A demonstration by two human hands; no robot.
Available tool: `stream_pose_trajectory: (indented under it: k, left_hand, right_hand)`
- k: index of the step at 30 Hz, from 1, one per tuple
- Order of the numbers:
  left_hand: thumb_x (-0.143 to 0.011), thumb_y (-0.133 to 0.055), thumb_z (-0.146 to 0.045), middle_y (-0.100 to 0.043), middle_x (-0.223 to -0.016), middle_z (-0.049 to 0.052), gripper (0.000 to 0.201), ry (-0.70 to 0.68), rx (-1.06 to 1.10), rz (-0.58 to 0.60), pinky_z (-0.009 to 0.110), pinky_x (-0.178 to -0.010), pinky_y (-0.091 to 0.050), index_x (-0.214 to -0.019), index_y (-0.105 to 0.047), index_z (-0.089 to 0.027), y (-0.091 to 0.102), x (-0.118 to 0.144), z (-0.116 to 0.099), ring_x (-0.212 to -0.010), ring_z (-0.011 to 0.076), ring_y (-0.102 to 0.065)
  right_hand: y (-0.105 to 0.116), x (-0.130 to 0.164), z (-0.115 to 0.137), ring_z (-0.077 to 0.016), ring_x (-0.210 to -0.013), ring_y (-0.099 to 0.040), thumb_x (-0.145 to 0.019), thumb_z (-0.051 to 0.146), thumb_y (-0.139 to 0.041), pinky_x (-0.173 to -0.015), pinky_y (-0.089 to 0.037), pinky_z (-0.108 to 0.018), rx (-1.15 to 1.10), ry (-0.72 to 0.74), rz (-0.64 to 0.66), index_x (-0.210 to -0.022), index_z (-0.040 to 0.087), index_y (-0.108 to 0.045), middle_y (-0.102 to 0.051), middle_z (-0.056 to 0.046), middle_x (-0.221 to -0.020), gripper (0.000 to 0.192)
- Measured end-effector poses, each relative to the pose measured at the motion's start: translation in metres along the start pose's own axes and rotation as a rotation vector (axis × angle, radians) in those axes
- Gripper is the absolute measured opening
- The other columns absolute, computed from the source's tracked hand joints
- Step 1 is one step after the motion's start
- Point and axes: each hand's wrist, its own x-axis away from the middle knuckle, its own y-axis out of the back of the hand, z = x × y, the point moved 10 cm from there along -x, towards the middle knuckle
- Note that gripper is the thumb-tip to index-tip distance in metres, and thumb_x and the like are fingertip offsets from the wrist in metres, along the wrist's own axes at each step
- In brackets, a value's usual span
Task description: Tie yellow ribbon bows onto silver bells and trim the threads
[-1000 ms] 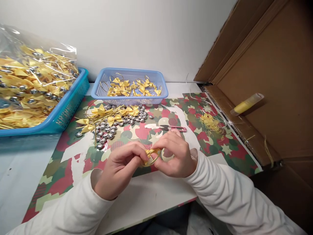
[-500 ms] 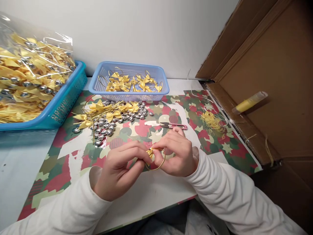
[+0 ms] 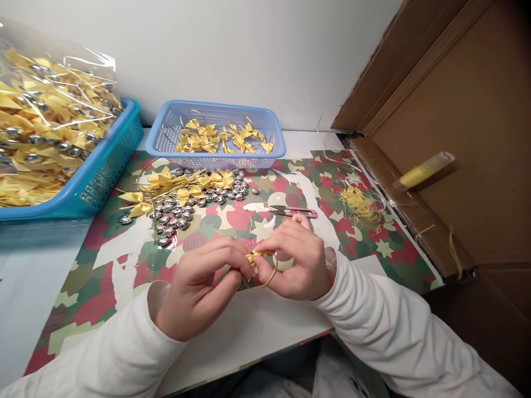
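Between my fingertips is a small yellow ribbon bow (image 3: 251,258) with a loop of gold cord (image 3: 265,284) hanging below it. My left hand (image 3: 211,284) pinches the bow from the left. From the right, my right hand (image 3: 294,260) grips the bow and cord between thumb and forefinger. Fingers cover much of the bow. Just beyond my right hand lie pink-handled thread snips (image 3: 293,211). Silver bells (image 3: 173,218) are heaped to the upper left, with yellow bows on gold stems (image 3: 166,179) lying over them.
A blue basket (image 3: 215,160) at the back holds bows with cord loops. At left, a teal basket (image 3: 112,160) carries a clear bag (image 3: 53,121) of bows and bells. Yellow thread scraps (image 3: 359,203) lie at right, beside a cardboard wall (image 3: 468,110) with a yellow tube (image 3: 425,171) on it.
My right thumb has shifted up and left onto the bow, and the cord loop has turned slightly. Both hands keep their hold. The whole view has moved a little.
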Motion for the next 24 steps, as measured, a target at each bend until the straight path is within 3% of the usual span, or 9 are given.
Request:
stream_pose_trajectory:
  k: [9,16,21,24]
  left_hand:
    - [-0.078,-0.046,0.002,-0.064,-0.067,-0.001,0.028,-0.041,0.017,0.012,0.021,-0.057,-0.048,-0.075,-0.061,-0.02,-0.001,-0.002,-0.003,-0.061,0.0112,-0.059]
    - [-0.083,-0.048,-0.001,-0.063,-0.069,-0.001,0.026,0.035,0.109,-0.013,0.02,-0.056,-0.048,-0.077,-0.063,-0.021,0.0,0.002,0.005,-0.062,0.011,-0.059]
    - [-0.084,-0.053,-0.004,-0.065,-0.076,-0.002,0.022,0.144,0.128,-0.205,0.016,-0.052,-0.047,-0.089,-0.062,-0.023,0.012,0.006,0.02,-0.062,0.0091,-0.061]
    - [-0.084,-0.052,-0.004,-0.063,-0.077,-0.002,0.021,0.105,0.039,-0.209,0.017,-0.058,-0.049,-0.09,-0.06,-0.023,0.013,0.008,0.02,-0.066,0.0099,-0.061]
  right_hand:
    - [0.002,-0.003,0.001,-0.0093,-0.052,-0.051,-0.079,0.016,-0.057,-0.068,-0.032,-0.034,-0.002,0.004,0.0,-0.068,0.02,-0.059,-0.065,0.005,-0.059,0.011]
    - [0.003,-0.001,0.0,-0.0093,-0.053,-0.052,-0.077,0.015,-0.059,-0.066,-0.031,-0.033,-0.039,-0.007,-0.021,-0.069,0.019,-0.061,-0.064,0.004,-0.058,0.01]
    - [-0.001,-0.001,-0.014,-0.0093,-0.055,-0.053,-0.08,0.015,-0.061,-0.066,-0.036,-0.031,-0.165,-0.136,-0.009,-0.072,0.019,-0.063,-0.064,0.004,-0.06,0.009]
    - [-0.008,0.001,-0.027,-0.0105,-0.058,-0.053,-0.08,0.019,-0.063,-0.065,-0.039,-0.028,-0.264,-0.269,0.044,-0.075,0.018,-0.063,-0.064,0.002,-0.063,0.006]
